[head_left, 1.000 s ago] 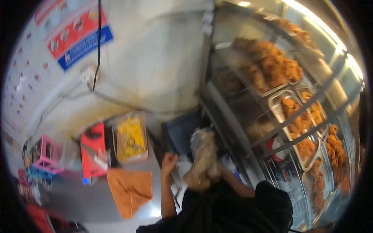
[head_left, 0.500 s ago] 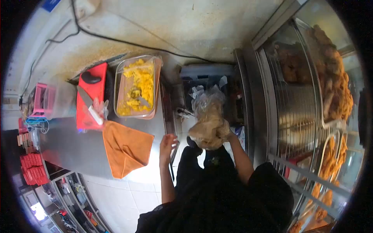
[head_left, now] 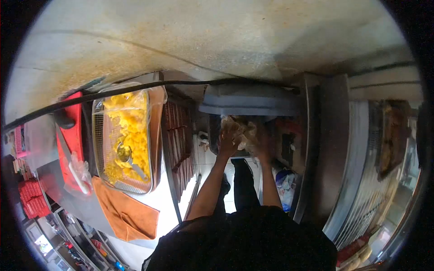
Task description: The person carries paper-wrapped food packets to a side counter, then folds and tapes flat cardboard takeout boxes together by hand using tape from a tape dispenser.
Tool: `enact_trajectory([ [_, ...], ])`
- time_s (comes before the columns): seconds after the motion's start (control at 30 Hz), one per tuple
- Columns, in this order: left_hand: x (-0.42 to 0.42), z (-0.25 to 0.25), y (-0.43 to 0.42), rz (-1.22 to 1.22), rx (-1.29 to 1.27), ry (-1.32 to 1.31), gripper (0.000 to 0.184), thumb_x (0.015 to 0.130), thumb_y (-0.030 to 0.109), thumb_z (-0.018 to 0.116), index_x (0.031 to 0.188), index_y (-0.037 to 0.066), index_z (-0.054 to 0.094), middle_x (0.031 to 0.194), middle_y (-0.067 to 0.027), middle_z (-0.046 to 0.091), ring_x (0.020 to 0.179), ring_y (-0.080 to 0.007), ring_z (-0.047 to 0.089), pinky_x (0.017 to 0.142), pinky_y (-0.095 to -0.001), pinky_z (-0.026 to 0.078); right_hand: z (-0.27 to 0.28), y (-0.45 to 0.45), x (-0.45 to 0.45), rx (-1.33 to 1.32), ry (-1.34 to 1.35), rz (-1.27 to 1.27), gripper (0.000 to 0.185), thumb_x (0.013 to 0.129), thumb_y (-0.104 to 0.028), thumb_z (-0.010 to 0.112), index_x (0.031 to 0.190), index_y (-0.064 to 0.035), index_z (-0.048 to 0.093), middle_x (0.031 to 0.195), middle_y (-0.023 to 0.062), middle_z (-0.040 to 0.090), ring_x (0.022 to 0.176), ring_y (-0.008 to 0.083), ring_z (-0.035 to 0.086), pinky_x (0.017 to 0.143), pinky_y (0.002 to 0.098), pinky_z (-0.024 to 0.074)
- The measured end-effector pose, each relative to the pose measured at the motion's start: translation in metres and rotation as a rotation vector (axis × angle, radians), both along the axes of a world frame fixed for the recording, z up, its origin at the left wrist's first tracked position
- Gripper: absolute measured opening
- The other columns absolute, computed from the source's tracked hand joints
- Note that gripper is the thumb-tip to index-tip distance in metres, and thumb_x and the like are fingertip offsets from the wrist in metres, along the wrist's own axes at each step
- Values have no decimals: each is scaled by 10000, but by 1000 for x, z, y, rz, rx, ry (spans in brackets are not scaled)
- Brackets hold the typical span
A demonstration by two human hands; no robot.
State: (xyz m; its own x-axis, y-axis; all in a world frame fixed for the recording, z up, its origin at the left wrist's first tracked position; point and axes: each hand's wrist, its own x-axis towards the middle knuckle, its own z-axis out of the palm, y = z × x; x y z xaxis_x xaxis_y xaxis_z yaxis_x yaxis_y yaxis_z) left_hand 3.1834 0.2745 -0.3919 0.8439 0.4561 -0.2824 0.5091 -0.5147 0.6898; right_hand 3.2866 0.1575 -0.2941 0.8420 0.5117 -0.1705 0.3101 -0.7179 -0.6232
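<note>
A crumpled tan plastic bag (head_left: 247,135) lies in the mouth of a dark bin (head_left: 214,131) low down ahead of me. On the bag's left side rests my left hand (head_left: 228,142), fingers spread against it. My right hand (head_left: 265,151) is at the bag's right side, in shadow and blurred, so its finger positions are unclear. Behind both hands the bin's grey lid (head_left: 253,104) stands raised. The lower part of the bag is hidden inside the bin.
On the left counter are a glass tray (head_left: 156,174) of yellow food with a spoon (head_left: 124,153), a red cutting board (head_left: 71,135), a knife (head_left: 63,143) and an orange cloth (head_left: 129,212). A black cable (head_left: 181,82) crosses ahead. A metal cabinet (head_left: 325,149) stands right.
The bag has gone from in front of my legs down into the bin. My left hand, earlier free beside the counter, has come over to it. The view has shifted closer to the wall.
</note>
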Motion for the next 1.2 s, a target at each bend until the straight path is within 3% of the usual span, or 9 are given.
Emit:
enact_trajectory([
  [0.2,-4,-46,10,26,-70,299,667,799,425,505,1338,150,224,1404,-121,141,1278,-321,163,1006,-493,173,-146,22,-40,-155,-332,139,652,732,-199,604,1292,-84,289,1153,194,487,1042,351,487,862,366,398],
  [0.23,-7,-48,3,-227,466,405,639,795,430,511,1307,113,298,1369,-138,244,1248,-300,259,989,-458,239,-155,23,-40,-308,-181,163,648,723,-210,609,1281,-87,303,1103,187,517,1007,341,509,842,375,409],
  [0.3,-7,-57,-6,-293,724,409,622,798,426,510,1296,109,312,1347,-138,267,1229,-295,280,979,-450,251,-170,31,-34,-465,-62,209,619,727,-221,601,1257,-84,313,1082,185,517,988,337,510,831,374,410],
  [0.4,-3,-74,-16,-113,249,296,598,803,419,508,1279,102,333,1315,-138,302,1200,-288,310,964,-437,270,-202,39,-26,-545,-82,250,577,732,-237,590,1221,-79,326,1050,181,518,959,330,511,814,373,412],
  [0.53,-35,-66,-44,17,107,215,567,809,410,505,1256,92,361,1272,-138,349,1161,-278,351,944,-421,295,-227,33,-18,-639,-64,293,524,739,-258,575,1172,-73,345,1008,176,518,922,322,513,791,371,415],
  [0.7,-134,34,-95,280,-325,38,530,817,398,502,1228,81,396,1219,-138,407,1113,-266,401,918,-401,326,-178,21,-31,-672,-67,432,465,748,-285,557,1112,-65,367,955,169,519,874,311,516,763,369,418],
  [0.9,-292,245,-135,594,-822,-265,490,827,385,499,1195,67,438,1154,-138,478,1056,-252,462,888,-376,363,-56,15,-131,-599,-40,728,408,759,-317,534,1039,-56,395,892,162,520,817,299,518,729,367,422],
  [1.03,-387,332,-137,984,-618,-442,466,833,376,496,1172,58,466,1111,-138,524,1017,-243,503,868,-360,388,-3,48,-237,-563,25,1082,381,766,-338,520,991,-49,413,850,157,521,780,290,520,706,365,425],
  [1.2,-522,348,-150,1534,3,-561,350,862,308,473,1097,50,498,987,-129,579,803,-209,578,713,-322,459,34,115,-395,-529,37,1506,364,775,-364,501,930,-42,436,797,150,522,732,280,523,678,363,428],
])
